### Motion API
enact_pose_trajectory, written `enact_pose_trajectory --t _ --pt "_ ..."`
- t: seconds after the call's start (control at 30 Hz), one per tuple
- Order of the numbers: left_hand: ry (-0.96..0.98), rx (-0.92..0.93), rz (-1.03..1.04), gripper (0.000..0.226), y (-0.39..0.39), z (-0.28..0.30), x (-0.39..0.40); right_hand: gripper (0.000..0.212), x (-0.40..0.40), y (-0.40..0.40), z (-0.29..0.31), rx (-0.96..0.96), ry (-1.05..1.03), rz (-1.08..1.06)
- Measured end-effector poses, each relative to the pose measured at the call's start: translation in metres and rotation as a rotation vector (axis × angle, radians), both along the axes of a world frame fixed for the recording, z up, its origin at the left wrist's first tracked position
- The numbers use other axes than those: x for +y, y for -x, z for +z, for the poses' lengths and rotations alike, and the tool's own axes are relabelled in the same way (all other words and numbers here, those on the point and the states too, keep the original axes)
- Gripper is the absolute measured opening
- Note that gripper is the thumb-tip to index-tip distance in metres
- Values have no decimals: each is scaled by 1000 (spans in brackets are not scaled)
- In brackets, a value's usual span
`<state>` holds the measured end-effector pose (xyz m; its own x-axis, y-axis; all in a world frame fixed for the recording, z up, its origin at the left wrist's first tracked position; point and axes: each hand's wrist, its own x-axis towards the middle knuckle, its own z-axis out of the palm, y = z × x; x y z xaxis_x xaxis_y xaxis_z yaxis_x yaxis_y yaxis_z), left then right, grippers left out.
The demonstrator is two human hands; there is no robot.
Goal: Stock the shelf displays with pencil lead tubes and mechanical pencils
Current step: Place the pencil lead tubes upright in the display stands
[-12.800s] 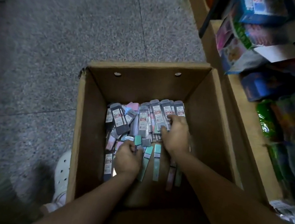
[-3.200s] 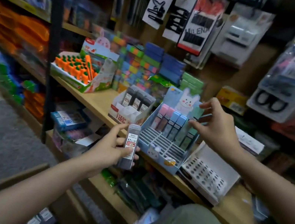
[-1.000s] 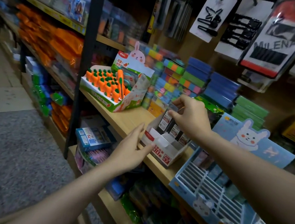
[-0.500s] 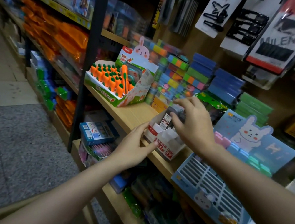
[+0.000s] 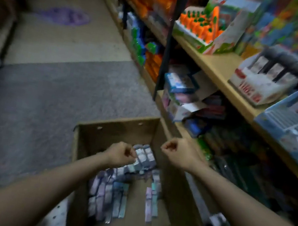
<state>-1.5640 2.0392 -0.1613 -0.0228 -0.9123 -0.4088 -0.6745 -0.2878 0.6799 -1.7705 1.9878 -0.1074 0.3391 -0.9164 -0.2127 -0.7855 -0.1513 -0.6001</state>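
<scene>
Both hands hover empty, fingers loosely curled: left hand (image 5: 120,154) over the brown cardboard box (image 5: 116,125), grey labelled lead tubes (image 5: 145,154) just beyond its knuckles; right hand (image 5: 177,150) beside. Best gather several, labels aligned.

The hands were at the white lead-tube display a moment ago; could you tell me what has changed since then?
Both hands left the white display box on the shelf and came down over the cardboard box on the floor. The left hand and right hand now hover loosely curled, holding nothing I can make out. The dark lead tubes remain standing in the display; the carrot-pen display is unmoved.
</scene>
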Motion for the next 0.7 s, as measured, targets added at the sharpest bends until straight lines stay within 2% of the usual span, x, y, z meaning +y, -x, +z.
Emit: enact_pose_trajectory --t 0.13,0.23,0.33,0.47,0.53,0.6,0.7 --pt "-164 49 308 11 -5 -71 47 13 18 -20 -68 25 -184 -79" --pt "-242 65 530 11 8 -113 66 5 25 -26 -112 66 -288 -111" --pt "-257 73 620 19 23 -141 68 15 31 -25 -151 40 -385 -101" --pt "-193 -11 701 36 32 -165 65 28 33 -27 -191 1 -500 -127" --pt "-116 -18 745 40 35 -174 64 34 30 -33 -199 3 -437 -204" --pt "-45 -26 748 45 37 -178 64 41 24 -41 -200 2 -284 -253" --pt "19 -98 673 49 36 -183 63 47 8 -54 -200 15 -113 -143"
